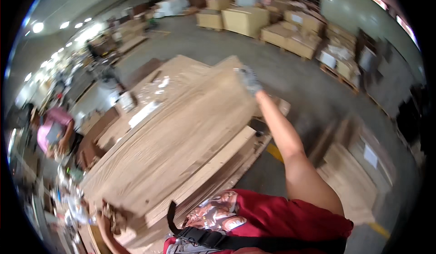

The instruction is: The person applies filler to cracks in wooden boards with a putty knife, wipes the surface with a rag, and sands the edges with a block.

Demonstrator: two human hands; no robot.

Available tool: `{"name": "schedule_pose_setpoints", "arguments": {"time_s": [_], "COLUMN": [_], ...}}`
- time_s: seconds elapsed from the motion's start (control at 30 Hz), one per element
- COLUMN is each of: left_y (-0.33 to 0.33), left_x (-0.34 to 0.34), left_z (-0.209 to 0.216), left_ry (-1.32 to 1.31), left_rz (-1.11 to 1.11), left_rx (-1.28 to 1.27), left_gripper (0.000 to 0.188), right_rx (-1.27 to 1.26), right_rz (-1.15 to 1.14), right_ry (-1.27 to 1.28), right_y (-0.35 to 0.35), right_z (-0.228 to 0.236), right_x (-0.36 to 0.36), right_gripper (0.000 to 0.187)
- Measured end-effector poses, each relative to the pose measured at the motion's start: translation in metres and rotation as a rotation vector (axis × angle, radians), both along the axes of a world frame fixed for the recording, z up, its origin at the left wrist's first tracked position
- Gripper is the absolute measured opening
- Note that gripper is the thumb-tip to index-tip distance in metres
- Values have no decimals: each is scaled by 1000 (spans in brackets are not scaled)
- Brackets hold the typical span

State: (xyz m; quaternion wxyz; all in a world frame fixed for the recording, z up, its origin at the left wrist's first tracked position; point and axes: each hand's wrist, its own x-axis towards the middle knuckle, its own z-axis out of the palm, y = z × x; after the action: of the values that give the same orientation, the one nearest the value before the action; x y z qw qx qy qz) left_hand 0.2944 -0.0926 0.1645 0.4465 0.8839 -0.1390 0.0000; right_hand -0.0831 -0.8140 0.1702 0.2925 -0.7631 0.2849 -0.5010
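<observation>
A long wood-grain board (181,113) lies slantwise before me, over a stack of similar boards (218,167). My right hand (249,80), in a grey glove, grips its far right end with the arm stretched out. At the near left end, my left hand (111,218) closes on the board's edge; a brownish covering, perhaps a worn glove, shows on it, and its fingers are partly blurred. Behind the board's far edge lie more brown panels (177,65) with white scraps (144,113) on them.
At the left, a person in a pink shirt (56,129) stands beside a cluttered work area. Stacked panels (349,177) stand on the floor to my right. Pallets of cartons (247,20) line the far side. A yellow floor line (274,152) runs near the stack.
</observation>
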Motion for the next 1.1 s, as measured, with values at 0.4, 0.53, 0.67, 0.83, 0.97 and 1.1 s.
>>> {"name": "schedule_pose_setpoints", "arguments": {"time_s": [0.4,0.53,0.67,0.83,0.97,1.1], "left_y": [49,69,83,126,165,149], "left_x": [-14,-30,-31,-26,7,11], "left_z": [-34,-30,-34,-35,32,44], "left_ry": [58,100,148,234,360,-245], "left_rz": [96,125,113,147,133,-65], "left_rx": [65,76,88,190,734,464], "left_gripper": [37,37,36,36,35,36], "right_rx": [160,529,581,248,497,282], "right_rz": [-4,-39,17,125,661,1389], "right_ry": [725,547,571,501,-338,-921], "right_y": [2,-4,3,66,106,150], "right_z": [-77,-83,-92,-14,61,96], "right_x": [-28,-16,-6,-43,-183,-282], "right_gripper": [38,63,70,54,66,56]}}
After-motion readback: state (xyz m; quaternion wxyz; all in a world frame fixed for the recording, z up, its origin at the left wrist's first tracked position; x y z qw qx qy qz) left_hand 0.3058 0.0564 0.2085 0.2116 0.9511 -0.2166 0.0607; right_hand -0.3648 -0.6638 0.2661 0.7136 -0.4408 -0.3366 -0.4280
